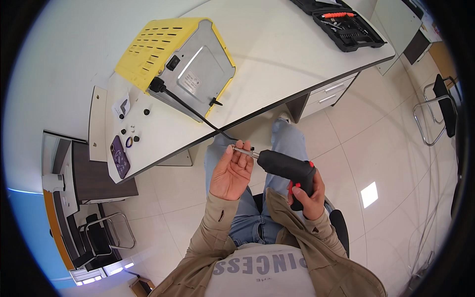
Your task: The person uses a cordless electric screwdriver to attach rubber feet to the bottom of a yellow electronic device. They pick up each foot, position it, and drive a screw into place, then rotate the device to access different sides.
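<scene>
My right hand (312, 194) is wrapped round the grip of a black cordless screwdriver (283, 165) with red buttons, held over my lap. Its metal shaft points left toward my left hand (231, 174), which is palm up. Thumb and fingertips there close on the silver bit (243, 151) at the tool's front end. A small dark piece, perhaps a screw, shows beside the bit; its kind is unclear. Beyond my hands, a yellow metal casing (153, 47) with a grey panel (198, 74) rests tilted on the table. A black power cord (190, 108) runs from its socket down toward my left hand.
On the white table (267, 54) lie a purple phone (119, 156), a paper sheet (121, 105), a dark ring (129, 142) and several small black caps. An open black tool case (346, 32) stands far right. Drawers (329, 94) sit below the table; a chair (438, 106) stands right.
</scene>
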{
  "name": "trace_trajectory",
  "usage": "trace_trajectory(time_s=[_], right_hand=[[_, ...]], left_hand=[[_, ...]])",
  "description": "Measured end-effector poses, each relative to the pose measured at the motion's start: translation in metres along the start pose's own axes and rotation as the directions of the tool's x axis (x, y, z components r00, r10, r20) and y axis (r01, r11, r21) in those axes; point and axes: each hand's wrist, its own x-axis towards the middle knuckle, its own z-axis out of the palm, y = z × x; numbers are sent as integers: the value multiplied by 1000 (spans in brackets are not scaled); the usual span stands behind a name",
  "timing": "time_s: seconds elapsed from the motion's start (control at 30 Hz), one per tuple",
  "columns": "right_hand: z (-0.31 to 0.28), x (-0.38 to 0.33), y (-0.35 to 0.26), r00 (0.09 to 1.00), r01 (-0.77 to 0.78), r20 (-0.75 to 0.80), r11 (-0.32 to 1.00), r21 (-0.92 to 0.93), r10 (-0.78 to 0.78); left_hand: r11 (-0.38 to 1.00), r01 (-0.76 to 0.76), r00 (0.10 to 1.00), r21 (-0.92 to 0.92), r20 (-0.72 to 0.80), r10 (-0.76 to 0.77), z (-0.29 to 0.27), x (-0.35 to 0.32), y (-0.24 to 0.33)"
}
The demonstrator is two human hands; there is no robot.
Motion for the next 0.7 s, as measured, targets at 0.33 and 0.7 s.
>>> trace_trajectory(time_s=[0.33, 0.7], right_hand=[[8, -8, -8, 997, 4, -76, 991, -135, -14], [7, -8, -2, 981, 151, -66, 928, -340, -184]], left_hand=[[958, -132, 991, 255, 36, 128, -3, 4, 3], [927, -159, 983, 340, -38, 182, 12, 13, 1]])
